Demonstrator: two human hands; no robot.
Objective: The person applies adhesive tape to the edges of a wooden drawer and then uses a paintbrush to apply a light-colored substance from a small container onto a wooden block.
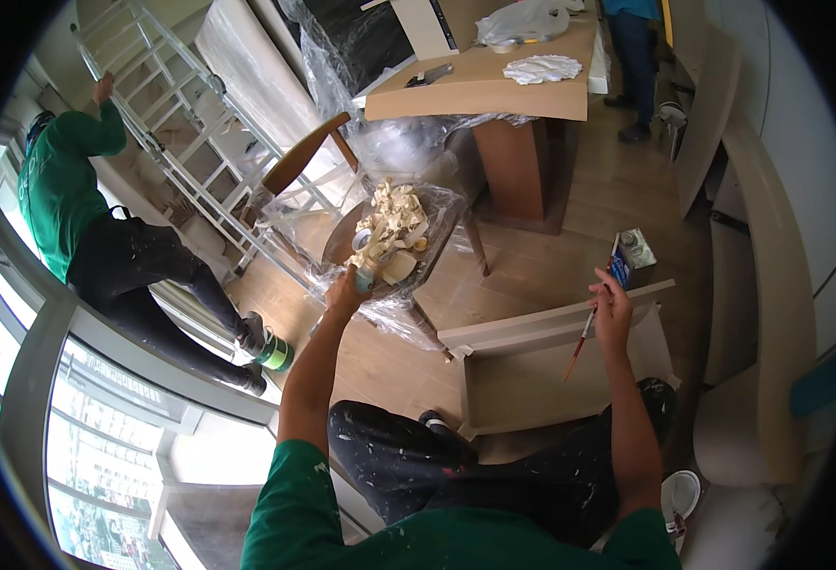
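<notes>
My right hand (pixel 611 309) grips a thin paintbrush (pixel 581 351) with a reddish handle. The brush slants over a pale, open wooden box frame (pixel 532 375) on the floor before my knees. To the left, my left hand (pixel 346 290) reaches to a plastic-wrapped chair (pixel 342 237), its fingers closed round a small pale-green thing (pixel 365 279) that I cannot make out. Beside that hand, a heap of crumpled masking tape (pixel 397 214) lies on the seat, with a tape roll (pixel 362 238) at its edge. Beyond the box stands a metal can (pixel 637 249) with a blue side.
At left, a person in a green shirt (pixel 71 180) holds an aluminium ladder (pixel 175 104). A green-and-black container (pixel 273 351) stands by that person's feet. A cardboard-covered table (pixel 484 90) is ahead; another person's legs (pixel 633 71) are behind it. Boards (pixel 712 142) lean at right, near a white bucket (pixel 681 494).
</notes>
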